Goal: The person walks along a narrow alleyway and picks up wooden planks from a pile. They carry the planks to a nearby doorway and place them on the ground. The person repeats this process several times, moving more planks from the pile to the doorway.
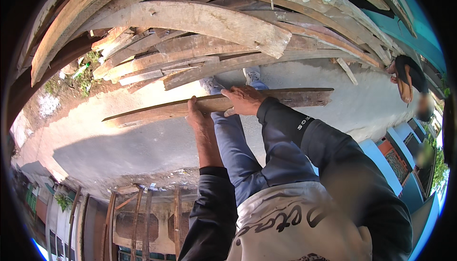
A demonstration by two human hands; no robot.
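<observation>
A long weathered wooden plank (297, 98) lies across in front of my thighs, its dark narrow edge turned up. My left hand (196, 111) grips it near the middle from below, thumb up against the edge. Just to the right, my right hand (243, 100) is wrapped over the same plank, fingers pointing left across its top. The plank's left end tapers and looks split; the right end is rough and broken. Beyond it my two shoes (209, 85) stand on the pavement, close to a pile of old boards (204, 20).
The board pile spans the far side, with uneven ends jutting toward me. A loose thin stick (347, 70) leans at its right. Another person (410, 82) is at the far right. Grey concrete pavement (128, 144) surrounds me. Weeds and litter (85, 77) lie at left.
</observation>
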